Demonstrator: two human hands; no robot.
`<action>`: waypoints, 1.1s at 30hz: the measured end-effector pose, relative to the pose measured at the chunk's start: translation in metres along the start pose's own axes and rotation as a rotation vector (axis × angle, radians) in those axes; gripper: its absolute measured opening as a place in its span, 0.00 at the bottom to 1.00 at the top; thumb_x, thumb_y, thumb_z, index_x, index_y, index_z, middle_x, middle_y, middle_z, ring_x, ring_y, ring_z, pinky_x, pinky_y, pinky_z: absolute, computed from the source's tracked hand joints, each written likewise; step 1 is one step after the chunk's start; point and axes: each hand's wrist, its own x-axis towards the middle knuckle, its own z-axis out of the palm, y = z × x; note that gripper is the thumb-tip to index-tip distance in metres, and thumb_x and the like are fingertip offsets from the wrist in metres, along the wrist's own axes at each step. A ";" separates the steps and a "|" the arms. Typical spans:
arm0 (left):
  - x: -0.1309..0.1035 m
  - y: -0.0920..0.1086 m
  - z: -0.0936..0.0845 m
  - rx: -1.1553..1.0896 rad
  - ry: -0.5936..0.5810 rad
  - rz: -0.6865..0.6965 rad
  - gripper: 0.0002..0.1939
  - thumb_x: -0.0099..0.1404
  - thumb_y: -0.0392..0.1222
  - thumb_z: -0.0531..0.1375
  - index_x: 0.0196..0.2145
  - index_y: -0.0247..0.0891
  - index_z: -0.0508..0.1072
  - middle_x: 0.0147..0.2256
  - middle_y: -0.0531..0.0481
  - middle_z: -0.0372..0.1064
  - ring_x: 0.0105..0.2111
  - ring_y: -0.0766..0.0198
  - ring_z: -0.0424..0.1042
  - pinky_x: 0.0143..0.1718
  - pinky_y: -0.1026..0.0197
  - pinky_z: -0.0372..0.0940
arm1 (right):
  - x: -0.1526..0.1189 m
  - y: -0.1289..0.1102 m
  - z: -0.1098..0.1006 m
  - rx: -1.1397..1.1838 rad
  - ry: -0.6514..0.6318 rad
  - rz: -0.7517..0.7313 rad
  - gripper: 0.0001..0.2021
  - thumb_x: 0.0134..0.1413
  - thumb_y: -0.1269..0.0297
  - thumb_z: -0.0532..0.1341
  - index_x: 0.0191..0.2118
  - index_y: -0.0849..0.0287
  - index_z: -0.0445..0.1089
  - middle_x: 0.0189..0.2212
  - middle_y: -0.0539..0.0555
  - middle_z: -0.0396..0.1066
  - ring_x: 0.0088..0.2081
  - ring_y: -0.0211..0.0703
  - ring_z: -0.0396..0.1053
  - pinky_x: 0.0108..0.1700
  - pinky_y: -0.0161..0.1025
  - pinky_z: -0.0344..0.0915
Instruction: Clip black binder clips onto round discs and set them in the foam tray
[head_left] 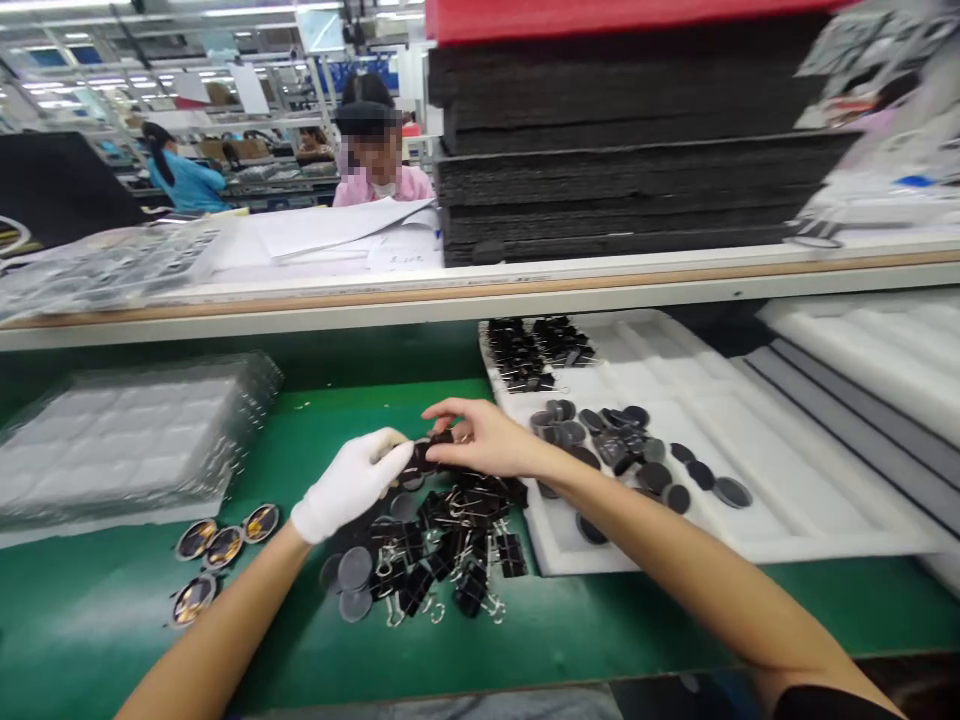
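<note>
My left hand [352, 485], in a white glove, pinches a dark round disc [421, 456] above the green bench. My bare right hand [491, 438] meets it from the other side, thumb and fingers closed round a small dark piece at the disc's edge; its kind is partly hidden. Just below both hands lies a pile of black binder clips [457, 540] with silver wire handles. Several grey translucent discs [355, 568] rest at the pile's left side. Farther left are several round pieces [225, 547] with dark and amber patterned faces.
A white foam tray [720, 420] to the right carries loose dark discs [654, 476] and more binder clips [517, 355]. Clear plastic trays [120, 430] are stacked at left. Above runs a shelf edge [480, 290] bearing black foam sheets [637, 150] and papers. Other people sit beyond.
</note>
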 end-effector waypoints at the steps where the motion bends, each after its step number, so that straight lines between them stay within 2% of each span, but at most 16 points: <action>1: -0.002 0.004 0.004 0.050 -0.017 0.020 0.22 0.71 0.62 0.50 0.37 0.42 0.72 0.23 0.56 0.68 0.23 0.63 0.67 0.27 0.61 0.63 | -0.009 -0.002 -0.005 -0.036 -0.032 -0.026 0.18 0.52 0.61 0.71 0.49 0.57 0.76 0.42 0.53 0.78 0.35 0.40 0.74 0.40 0.38 0.71; 4: -0.006 0.008 0.008 0.121 -0.026 0.106 0.21 0.74 0.54 0.45 0.46 0.44 0.73 0.28 0.54 0.73 0.29 0.61 0.73 0.36 0.58 0.68 | -0.030 -0.005 -0.034 -0.175 -0.032 -0.114 0.11 0.58 0.66 0.66 0.47 0.55 0.77 0.45 0.54 0.78 0.45 0.44 0.74 0.49 0.43 0.70; 7: -0.003 0.002 0.001 0.191 0.074 0.136 0.22 0.73 0.54 0.45 0.52 0.45 0.72 0.33 0.53 0.76 0.35 0.59 0.75 0.41 0.56 0.69 | -0.044 0.010 -0.091 -0.255 0.153 -0.108 0.09 0.61 0.67 0.62 0.46 0.54 0.75 0.47 0.54 0.77 0.51 0.46 0.73 0.56 0.47 0.68; 9: 0.002 -0.004 -0.007 0.229 0.130 0.121 0.23 0.73 0.57 0.46 0.52 0.45 0.73 0.34 0.52 0.76 0.36 0.58 0.76 0.42 0.56 0.70 | -0.050 0.032 -0.137 -0.305 0.290 -0.048 0.09 0.60 0.64 0.63 0.45 0.55 0.75 0.48 0.54 0.77 0.51 0.47 0.73 0.56 0.47 0.68; 12: 0.008 -0.013 -0.015 0.244 0.168 0.092 0.25 0.72 0.60 0.46 0.51 0.45 0.74 0.34 0.51 0.77 0.36 0.58 0.76 0.42 0.57 0.70 | -0.054 0.075 -0.196 -0.337 0.440 0.024 0.12 0.58 0.66 0.62 0.47 0.61 0.75 0.50 0.62 0.77 0.52 0.52 0.74 0.57 0.51 0.68; 15: 0.010 -0.016 -0.017 0.248 0.162 0.063 0.26 0.72 0.61 0.46 0.50 0.45 0.75 0.34 0.51 0.78 0.37 0.57 0.77 0.42 0.57 0.70 | -0.055 0.115 -0.225 -0.362 0.510 0.068 0.13 0.57 0.66 0.62 0.47 0.64 0.75 0.50 0.66 0.77 0.52 0.55 0.74 0.58 0.53 0.68; 19: 0.008 -0.014 -0.016 0.243 0.117 0.035 0.27 0.72 0.61 0.46 0.52 0.45 0.75 0.37 0.51 0.79 0.38 0.58 0.77 0.43 0.58 0.70 | -0.053 0.147 -0.226 -0.408 0.498 0.078 0.13 0.58 0.62 0.63 0.47 0.61 0.76 0.50 0.63 0.77 0.53 0.54 0.74 0.59 0.52 0.67; 24: 0.010 -0.013 -0.012 0.203 0.104 0.056 0.26 0.73 0.60 0.46 0.50 0.43 0.76 0.39 0.51 0.79 0.36 0.60 0.77 0.41 0.60 0.70 | -0.046 0.159 -0.211 -0.540 0.468 0.101 0.12 0.55 0.56 0.67 0.44 0.55 0.79 0.48 0.59 0.79 0.54 0.59 0.72 0.60 0.60 0.62; 27: 0.014 -0.013 -0.012 0.247 0.107 0.088 0.27 0.74 0.59 0.44 0.50 0.42 0.76 0.39 0.50 0.80 0.36 0.60 0.78 0.41 0.59 0.71 | -0.047 0.149 -0.206 -0.647 0.537 0.138 0.18 0.55 0.52 0.68 0.48 0.55 0.79 0.50 0.64 0.77 0.57 0.68 0.67 0.60 0.68 0.57; 30: 0.006 -0.015 -0.025 0.506 0.092 0.175 0.27 0.73 0.59 0.47 0.54 0.42 0.76 0.47 0.47 0.80 0.45 0.53 0.78 0.49 0.53 0.70 | -0.063 0.125 -0.205 -0.684 0.552 0.164 0.28 0.57 0.46 0.65 0.57 0.59 0.74 0.52 0.70 0.74 0.56 0.69 0.68 0.55 0.66 0.62; 31: -0.001 -0.018 -0.032 0.600 0.104 0.203 0.27 0.73 0.59 0.48 0.54 0.42 0.76 0.49 0.46 0.79 0.47 0.50 0.78 0.51 0.50 0.69 | -0.073 0.117 -0.204 -0.671 0.510 0.164 0.28 0.58 0.44 0.64 0.57 0.59 0.74 0.51 0.69 0.75 0.52 0.65 0.72 0.52 0.61 0.66; 33: -0.025 -0.029 -0.051 0.701 0.197 0.223 0.26 0.73 0.57 0.49 0.55 0.40 0.75 0.52 0.44 0.77 0.50 0.49 0.76 0.54 0.49 0.67 | -0.098 0.106 -0.200 -0.623 0.324 0.167 0.24 0.56 0.44 0.66 0.52 0.54 0.79 0.47 0.66 0.78 0.45 0.57 0.77 0.46 0.51 0.71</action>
